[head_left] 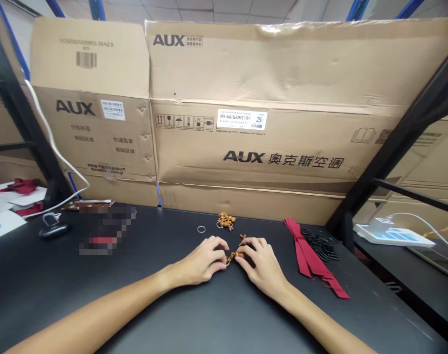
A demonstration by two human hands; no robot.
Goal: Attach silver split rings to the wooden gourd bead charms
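In the middle of the black table, my right hand (pixel 263 265) has its thumb and fingers closed on a brown wooden bead charm (pixel 239 254) with a gourd-like bead. A short string of beads runs from it towards my left hand (pixel 209 260). My left fingertips pinch the charm's end, where part of a metal ring shows; the fingers partly hide it. Just beyond the hands lies a small pile of similar bead charms (pixel 227 221) with rings. A loose metal ring (pixel 201 229) rests to the left of that pile.
Red ribbons (pixel 312 258) and a heap of black clasps (pixel 322 246) lie to the right. A black rounded object (pixel 53 227) and a blurred-out item (pixel 108 231) sit at the left. Large cardboard boxes (pixel 283 137) stand along the back, between black rack posts (pixel 411 105).
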